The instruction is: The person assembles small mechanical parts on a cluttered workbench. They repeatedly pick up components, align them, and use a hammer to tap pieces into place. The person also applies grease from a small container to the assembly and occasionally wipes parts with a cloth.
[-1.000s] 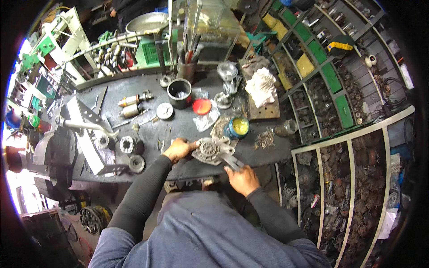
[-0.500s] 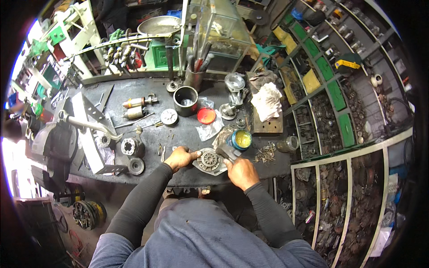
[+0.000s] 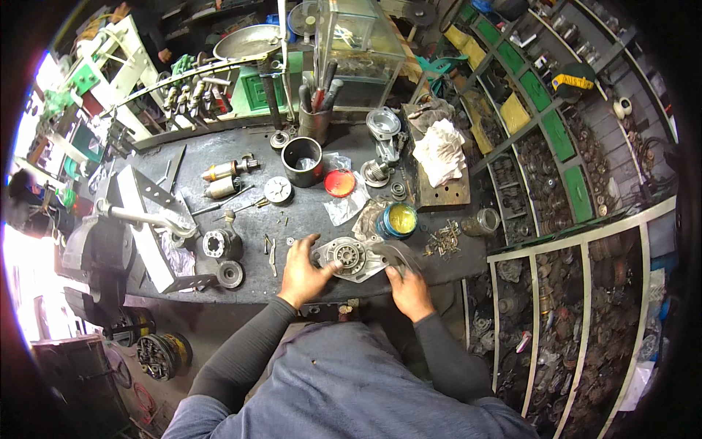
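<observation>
Touching a silver-grey metal housing (image 3: 360,274) with a toothed round centre, the left hand (image 3: 301,275) sits mid-frame, fingers spread and thumb against the part's left side. The right hand (image 3: 411,294) closes around a dark, hammer-like tool (image 3: 404,257) at the housing's right end, too blurred to show whether they meet. The housing lies near the front edge of a black workbench (image 3: 256,287), below a blue tub (image 3: 395,234) of yellow grease (image 3: 402,218). Careful work here probably calls for keeping the housing flat and firmly braced, the left thumb clear of the tool, and the small loose metal pieces (image 3: 442,240) at centre right out of the toothed middle.
</observation>
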The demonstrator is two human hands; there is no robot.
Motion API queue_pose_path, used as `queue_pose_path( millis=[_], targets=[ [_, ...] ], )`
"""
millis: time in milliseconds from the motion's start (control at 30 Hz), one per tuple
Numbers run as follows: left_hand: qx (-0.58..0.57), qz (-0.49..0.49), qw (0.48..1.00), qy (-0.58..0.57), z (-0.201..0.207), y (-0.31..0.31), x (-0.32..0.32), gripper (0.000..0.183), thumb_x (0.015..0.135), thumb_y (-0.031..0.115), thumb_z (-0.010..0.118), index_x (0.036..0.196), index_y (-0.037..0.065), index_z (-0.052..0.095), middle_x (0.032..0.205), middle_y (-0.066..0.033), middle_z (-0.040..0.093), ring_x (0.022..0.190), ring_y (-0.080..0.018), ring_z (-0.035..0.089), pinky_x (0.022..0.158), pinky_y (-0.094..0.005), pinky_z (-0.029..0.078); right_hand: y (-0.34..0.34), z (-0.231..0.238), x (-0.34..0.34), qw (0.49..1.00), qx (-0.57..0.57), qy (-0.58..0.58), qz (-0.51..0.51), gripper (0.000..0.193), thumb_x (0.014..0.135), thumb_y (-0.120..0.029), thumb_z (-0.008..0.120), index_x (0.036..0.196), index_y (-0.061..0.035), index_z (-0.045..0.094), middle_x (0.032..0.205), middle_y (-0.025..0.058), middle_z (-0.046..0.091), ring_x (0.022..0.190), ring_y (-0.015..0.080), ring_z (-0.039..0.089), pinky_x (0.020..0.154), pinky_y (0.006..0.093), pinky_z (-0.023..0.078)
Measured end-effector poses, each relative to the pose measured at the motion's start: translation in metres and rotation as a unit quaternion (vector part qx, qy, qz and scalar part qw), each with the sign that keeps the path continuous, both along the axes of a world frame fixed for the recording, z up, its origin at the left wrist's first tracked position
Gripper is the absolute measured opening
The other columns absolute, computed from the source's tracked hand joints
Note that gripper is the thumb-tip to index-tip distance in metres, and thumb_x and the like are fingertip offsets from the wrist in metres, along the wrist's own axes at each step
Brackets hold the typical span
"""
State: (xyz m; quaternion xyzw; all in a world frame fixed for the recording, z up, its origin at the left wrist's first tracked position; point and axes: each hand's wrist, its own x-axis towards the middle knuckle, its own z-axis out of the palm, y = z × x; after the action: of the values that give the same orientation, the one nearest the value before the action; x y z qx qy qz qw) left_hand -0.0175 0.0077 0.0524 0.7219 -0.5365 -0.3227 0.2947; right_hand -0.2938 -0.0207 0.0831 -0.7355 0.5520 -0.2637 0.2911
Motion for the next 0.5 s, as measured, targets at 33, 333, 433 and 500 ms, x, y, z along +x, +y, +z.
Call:
queue_pose_path(
  millis=[33,333,433,500],
  targets=[
    [-0.022,-0.032,0.998,-0.044,0.014,0.000,-0.009,0.108,0.076,0.050,0.098,0.158,0.001,0.049,0.155,-0.0286,0.054,0.147,-0.0436,0.051,0.121,-0.0521,0.045,0.010,-0.006,-0.015,0.996,0.076,0.042,-0.020,0.042,0.111,-0.035,0.060,0.138,-0.0036,0.068,0.130,0.0271,0.073,0.119,0.0522,0.067,0.100,0.0541,0.055],
    [0.006,-0.155,0.980,-0.127,0.019,-0.028,-0.033,0.111,0.062,0.035,0.105,0.153,-0.001,0.053,0.145,-0.0228,0.061,0.138,-0.0437,0.057,0.119,-0.0508,0.046,0.039,-0.027,-0.075,0.996,0.086,-0.005,0.034,0.039,0.111,-0.025,0.062,0.146,-0.0092,0.067,0.148,0.0195,0.068,0.136,0.0436,0.063,0.112,0.0496,0.052],
    [-0.050,-0.163,0.980,-0.103,0.002,-0.015,-0.020,0.114,0.059,0.030,0.106,0.154,-0.002,0.051,0.152,-0.0251,0.058,0.144,-0.0439,0.054,0.124,-0.0504,0.043,0.041,-0.031,-0.079,0.996,0.075,-0.033,0.039,0.039,0.110,-0.024,0.062,0.146,-0.0100,0.067,0.147,0.0199,0.068,0.135,0.0436,0.064,0.111,0.0483,0.053],
    [-0.066,-0.165,0.979,-0.097,-0.008,-0.002,-0.011,0.118,0.057,0.027,0.107,0.155,-0.003,0.049,0.155,-0.0251,0.056,0.147,-0.0428,0.052,0.127,-0.0494,0.041,0.038,-0.036,-0.083,0.995,0.085,-0.035,0.047,0.039,0.110,-0.024,0.063,0.147,-0.0102,0.067,0.146,0.0201,0.069,0.133,0.0436,0.065,0.109,0.0474,0.054]
  ],
)
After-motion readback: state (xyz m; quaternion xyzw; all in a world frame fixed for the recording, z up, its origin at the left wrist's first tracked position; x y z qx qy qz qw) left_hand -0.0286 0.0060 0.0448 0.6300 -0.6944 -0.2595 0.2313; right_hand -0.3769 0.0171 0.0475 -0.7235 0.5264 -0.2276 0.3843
